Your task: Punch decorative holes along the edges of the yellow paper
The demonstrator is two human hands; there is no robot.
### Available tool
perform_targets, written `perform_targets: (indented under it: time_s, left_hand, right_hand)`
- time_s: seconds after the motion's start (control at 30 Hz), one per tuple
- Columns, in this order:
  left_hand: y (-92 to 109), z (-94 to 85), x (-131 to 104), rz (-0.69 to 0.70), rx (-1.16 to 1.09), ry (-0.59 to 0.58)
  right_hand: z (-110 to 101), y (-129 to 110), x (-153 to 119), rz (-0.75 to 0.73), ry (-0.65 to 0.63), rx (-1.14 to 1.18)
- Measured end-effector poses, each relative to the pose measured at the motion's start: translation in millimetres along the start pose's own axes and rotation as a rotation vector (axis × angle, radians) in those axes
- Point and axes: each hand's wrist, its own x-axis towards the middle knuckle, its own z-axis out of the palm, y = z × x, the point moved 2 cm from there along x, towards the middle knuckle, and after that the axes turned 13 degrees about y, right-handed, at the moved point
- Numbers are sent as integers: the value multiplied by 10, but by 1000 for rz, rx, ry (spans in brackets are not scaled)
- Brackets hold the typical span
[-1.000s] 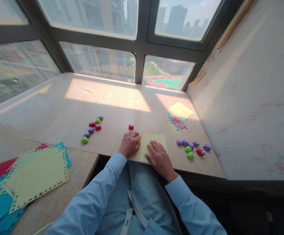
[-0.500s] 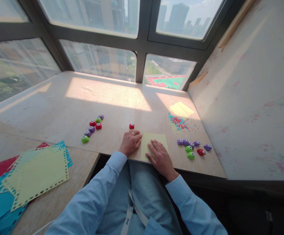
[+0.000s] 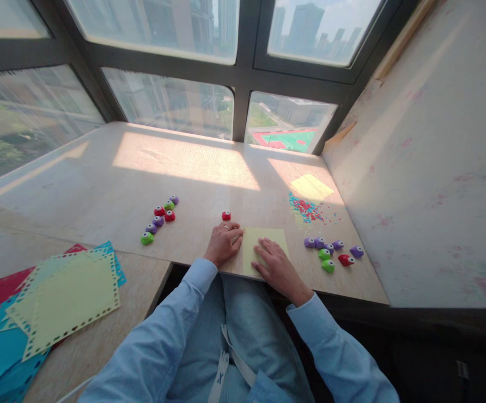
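A pale yellow sheet of paper lies at the table's front edge, partly covered by my right hand. My left hand, with a ring on one finger, is closed at the sheet's left edge, fingertips and thumb on that edge. Spread on the paper, my right hand rests palm down with its fingers stretched out. Just beyond my left hand stands a small red paper punch with a round eye-like spot.
More punches form a left group and a right group. Paper confetti lies scattered near another yellow sheet at the back right. Sheets with punched borders overlap at the left. A patterned wall bounds the right side.
My right hand has slid slightly toward the front right on the paper, its wrist lower and farther right. My left hand stays at the left edge.
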Motion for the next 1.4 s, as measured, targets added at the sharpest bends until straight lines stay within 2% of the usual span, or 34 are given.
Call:
perform_targets:
  time_s: [0.23, 0.37, 0.57, 0.67, 0.77, 0.87, 1.07, 1.2, 1.4]
  left_hand:
    - [-47, 6, 0, -31, -112, 105]
    - [-101, -10, 8, -155, -176, 222]
    - [-222, -71, 73, -429, -288, 435]
    - [-233, -130, 106, -395, -152, 489]
    - [-168, -135, 106, -250, -33, 392]
    - [-79, -66, 86, -134, -28, 241]
    - [22, 47, 117, 4, 122, 9]
    - [57, 28, 111, 81, 214, -59]
    - [141, -22, 41, 78, 321, -53]
  right_hand:
    - [-83, -98, 51, 7, 20, 13]
    - [-78, -75, 25, 21, 55, 34]
    - [-32, -3, -48, 34, 90, 55]
    - [-11, 12, -70, 36, 74, 57]
    - [3, 20, -66, 46, 84, 72]
    - [9, 23, -29, 56, 99, 82]
    - [13, 54, 128, 42, 107, 71]
    - [76, 120, 194, 38, 85, 34]
    - [152, 191, 75, 29, 103, -14]
